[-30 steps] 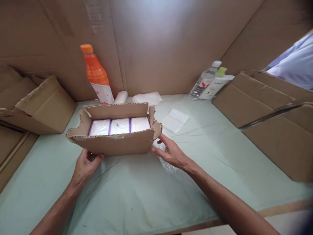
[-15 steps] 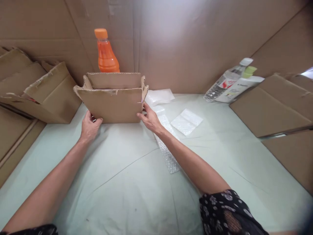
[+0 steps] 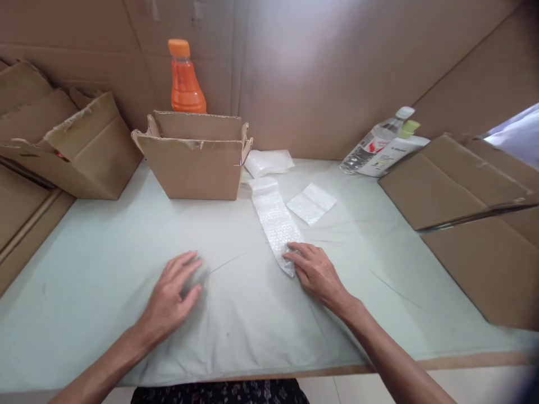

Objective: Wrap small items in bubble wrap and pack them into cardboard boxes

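Observation:
Over the cloth at the front left, my left hand (image 3: 170, 294) is empty, its fingers apart and slightly blurred. My right hand (image 3: 318, 275) rests its fingertips on the near end of a long strip of bubble wrap (image 3: 273, 216), with its fingers spread. A smaller bubble wrap piece (image 3: 312, 203) lies just right of the strip, and another folded piece (image 3: 269, 161) is behind it. The open cardboard box (image 3: 193, 171) stands upright at the back, apart from both hands.
Behind the box stands an orange bottle (image 3: 187, 87). More cardboard boxes line the left (image 3: 92, 151) and right (image 3: 455, 174) sides. A clear bottle (image 3: 374, 143) and a white tube (image 3: 391, 157) lean at the back right. The table's front edge (image 3: 337, 370) shows below.
Both hands have let go of the cardboard box and come back toward the front. My right hand has reached the near end of the bubble wrap strip. The view has shifted slightly.

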### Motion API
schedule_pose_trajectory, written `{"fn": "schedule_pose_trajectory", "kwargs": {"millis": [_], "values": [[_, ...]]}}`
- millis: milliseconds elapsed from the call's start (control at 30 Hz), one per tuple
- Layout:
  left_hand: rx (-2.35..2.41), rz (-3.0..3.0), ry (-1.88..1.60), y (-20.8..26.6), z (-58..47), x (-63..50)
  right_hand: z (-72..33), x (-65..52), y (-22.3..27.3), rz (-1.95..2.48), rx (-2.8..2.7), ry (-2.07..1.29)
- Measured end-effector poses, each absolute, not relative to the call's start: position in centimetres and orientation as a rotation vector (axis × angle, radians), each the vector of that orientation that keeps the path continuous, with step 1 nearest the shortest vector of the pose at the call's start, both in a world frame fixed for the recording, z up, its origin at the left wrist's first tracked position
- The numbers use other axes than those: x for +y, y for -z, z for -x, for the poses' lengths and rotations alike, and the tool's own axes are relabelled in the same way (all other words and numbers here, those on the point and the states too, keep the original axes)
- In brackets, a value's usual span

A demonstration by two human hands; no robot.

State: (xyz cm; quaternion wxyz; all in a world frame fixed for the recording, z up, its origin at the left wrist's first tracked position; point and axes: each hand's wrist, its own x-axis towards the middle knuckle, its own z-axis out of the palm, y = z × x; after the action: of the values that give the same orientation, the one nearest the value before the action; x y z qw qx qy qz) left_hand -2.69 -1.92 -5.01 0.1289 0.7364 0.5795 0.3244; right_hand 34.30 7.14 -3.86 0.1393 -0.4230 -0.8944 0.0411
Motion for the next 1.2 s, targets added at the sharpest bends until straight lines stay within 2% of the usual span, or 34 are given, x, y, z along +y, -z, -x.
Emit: {"fn": "schedule_pose_trajectory", "kwargs": {"millis": [67, 167, 300, 367, 433, 567, 800, 900, 1067, 1133, 1200], "values": [[1.476, -2.317, -0.91, 4.4, 0.0, -1.8, -32.3, 6.5, 3.5, 1.154, -2.561, -0.174], [1.234, -2.434, -0.898, 3.3, -2.9, -1.7, -30.0, 4.2, 1.7, 1.04, -2.553, -0.462], [1.132, -2.222, -0.928, 2.9, -4.8, -3.0, -29.4, 1.5, -0.3, 1.097, -2.324, -1.074], [1.17, -2.033, -0.942, 2.8, -5.4, -3.8, -29.8, 1.0, -0.6, 1.124, -2.169, -1.22], [1.249, -1.827, -0.915, 2.6, -5.7, -4.2, -30.3, 0.7, -0.6, 1.181, -2.025, -1.138], [1.472, -1.552, -0.846, 2.6, -5.7, -3.0, -30.9, -0.6, -0.9, 1.183, -1.922, -0.711], [1.653, -1.831, -0.833, 3.9, -5.6, -0.5, -28.5, -1.2, 2.9, 0.993, -2.497, -0.263], [1.591, -2.055, -0.961, 3.4, -5.3, -2.1, -28.2, -0.6, 4.3, 1.041, -2.461, -0.289], [1.321, -2.143, -0.747, 2.8, -4.5, -4.5, -28.8, -1.1, 3.0, 1.046, -2.323, -0.845], [1.382, -2.096, -0.687, 3.3, -4.5, -4.2, -28.8, -1.4, 2.4, 1.094, -2.286, -0.749], [1.484, -2.111, -0.666, 3.9, -4.7, -3.3, -28.7, -1.5, 2.3, 1.101, -2.297, -0.474]]}}
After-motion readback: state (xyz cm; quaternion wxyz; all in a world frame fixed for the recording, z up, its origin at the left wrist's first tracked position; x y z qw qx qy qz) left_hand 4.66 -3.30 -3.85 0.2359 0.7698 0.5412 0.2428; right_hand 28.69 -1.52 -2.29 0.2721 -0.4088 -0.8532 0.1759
